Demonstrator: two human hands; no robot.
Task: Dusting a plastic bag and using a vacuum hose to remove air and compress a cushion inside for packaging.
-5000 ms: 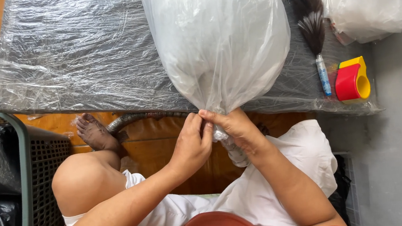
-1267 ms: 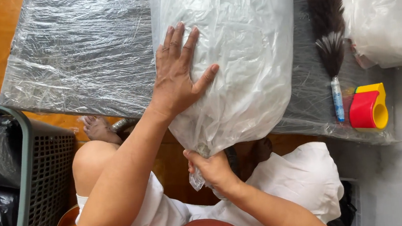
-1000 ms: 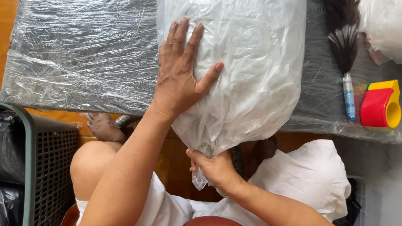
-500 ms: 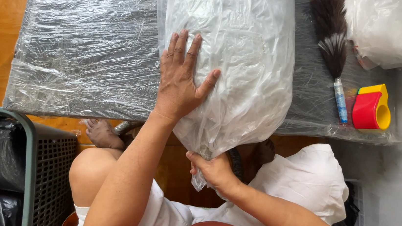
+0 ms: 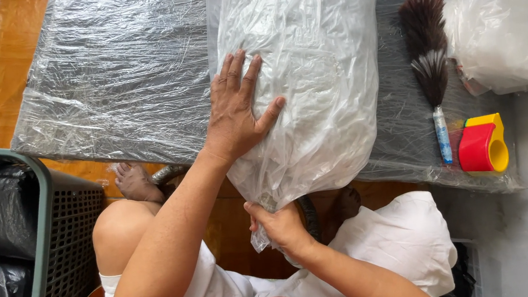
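A big clear plastic bag (image 5: 315, 72) stuffed with white material lies lengthwise on a low table wrapped in plastic film (image 5: 109, 86). My left hand (image 5: 237, 109) rests flat on the bag's side, fingers spread, pressing it down. My right hand (image 5: 281, 227) is closed around the bag's gathered neck at the near end, just off the table's front edge. A short tail of crumpled plastic hangs below that fist.
A feather duster (image 5: 425, 49) and a red and yellow tape dispenser (image 5: 483, 145) lie on the table's right side, with another filled plastic bag (image 5: 507, 22) behind them. A green-rimmed basket holding black bags (image 5: 2, 245) stands at left. My bare foot (image 5: 131, 180) is under the table edge.
Five seconds ago both hands worked at the bag's neck. My left hand has since moved up onto the bag's side and stays there; my right hand keeps hold of the neck.
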